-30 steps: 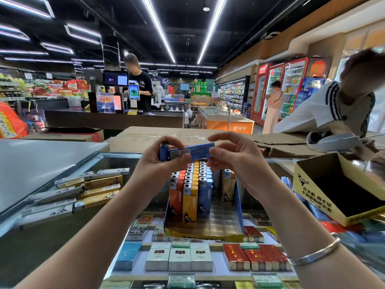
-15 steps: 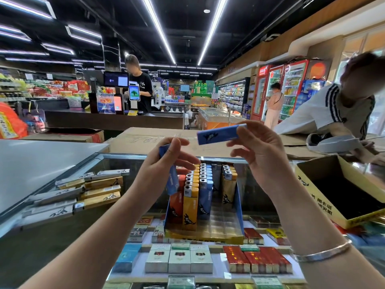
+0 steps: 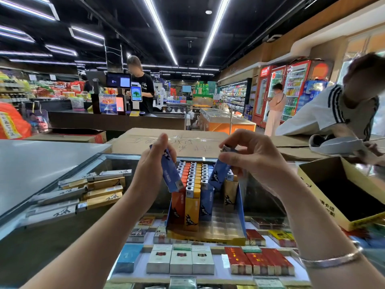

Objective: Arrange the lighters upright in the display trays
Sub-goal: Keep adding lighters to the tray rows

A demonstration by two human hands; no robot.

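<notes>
- Over the glass tabletop point(image 3: 116, 232) of a shop, two hands each hold one blue lighter: two lighters in the air in all.
- The left hand point(image 3: 153, 163) grips a blue lighter point(image 3: 169, 172) tilted with its metal cap pointing down, above the left side of the display tray point(image 3: 240, 207).
- The right hand point(image 3: 254, 157) pinches the second blue lighter point(image 3: 219, 174) near its metal cap, cap up and body slanting down toward the tray's right side.
- One blue-walled tray stands on the glass; its lighters stand upright in rows: orange, yellow and blue, plus a short gold row point(image 3: 230, 190) at the right. The front of the tray shows open slots.
- Each lighter bears a dark animal figure; the small print on them is too fine to read.
- A loose heap of silver and gold lighters point(image 3: 83, 192) lies flat at the left, too jumbled to count.
- One open yellow carton point(image 3: 325, 203) sits at the right, with Chinese characters on its side.
- A silver bangle point(image 3: 331, 258) circles the right wrist.
</notes>
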